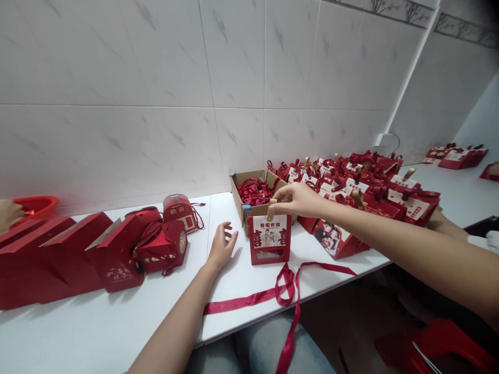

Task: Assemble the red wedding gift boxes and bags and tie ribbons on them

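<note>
My right hand (298, 198) pinches the gold strap handle (271, 210) at the top of a small red gift box (270, 257), which is upright on the white table (228, 324). The box front carries a printed couple, Chinese characters and a small window. To its left, my left hand (222, 245) hovers at or rests on the tabletop, fingers loosely curled and apart, holding nothing. In front of the box lies a dark red satin ribbon (249, 300), looped once, with one end hanging over the table edge.
Behind the box, an open cardboard box (237, 200) holds a tangle of red ribbons (255, 191). Several finished-looking red gift boxes (351, 195) crowd the right side. Larger red boxes (78, 259) and a hexagonal one (163, 246) line the left. A red basin (41, 205) stands behind them.
</note>
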Action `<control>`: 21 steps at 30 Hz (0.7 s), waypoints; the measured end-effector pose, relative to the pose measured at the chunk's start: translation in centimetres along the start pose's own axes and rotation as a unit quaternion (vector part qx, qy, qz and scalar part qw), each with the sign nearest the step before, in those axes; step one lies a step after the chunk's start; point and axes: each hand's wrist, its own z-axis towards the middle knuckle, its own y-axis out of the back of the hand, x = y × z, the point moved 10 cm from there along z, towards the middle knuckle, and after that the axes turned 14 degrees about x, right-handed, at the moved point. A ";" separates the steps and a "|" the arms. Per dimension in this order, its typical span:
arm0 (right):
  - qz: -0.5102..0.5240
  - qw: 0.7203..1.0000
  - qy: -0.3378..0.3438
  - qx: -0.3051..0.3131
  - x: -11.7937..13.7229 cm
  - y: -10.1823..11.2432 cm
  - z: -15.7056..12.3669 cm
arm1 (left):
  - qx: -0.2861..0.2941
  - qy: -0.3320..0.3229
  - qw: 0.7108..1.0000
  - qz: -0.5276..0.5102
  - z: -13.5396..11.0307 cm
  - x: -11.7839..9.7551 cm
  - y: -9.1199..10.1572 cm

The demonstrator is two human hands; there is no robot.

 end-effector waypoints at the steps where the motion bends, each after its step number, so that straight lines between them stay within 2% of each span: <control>1: -0.002 1.000 -0.001 0.001 0.0 0.1 0.1 | 0.000 0.000 1.000 -0.001 0.0 0.0 0.0; 12: -0.017 0.999 -0.024 0.016 -0.4 0.2 0.8 | 0.000 0.009 1.000 0.001 -0.1 0.0 0.1; 15: -0.015 0.998 -0.031 0.062 -1.0 -0.7 1.1 | 0.000 0.010 1.000 0.002 -0.1 0.0 0.1; 19: -0.026 0.985 -0.053 0.160 -2.9 -3.3 1.0 | -0.001 0.008 1.000 0.003 -0.1 0.1 0.1; 21: -0.033 0.981 -0.059 0.180 -3.5 -4.3 0.8 | -0.001 0.007 1.000 0.002 -0.1 0.1 0.1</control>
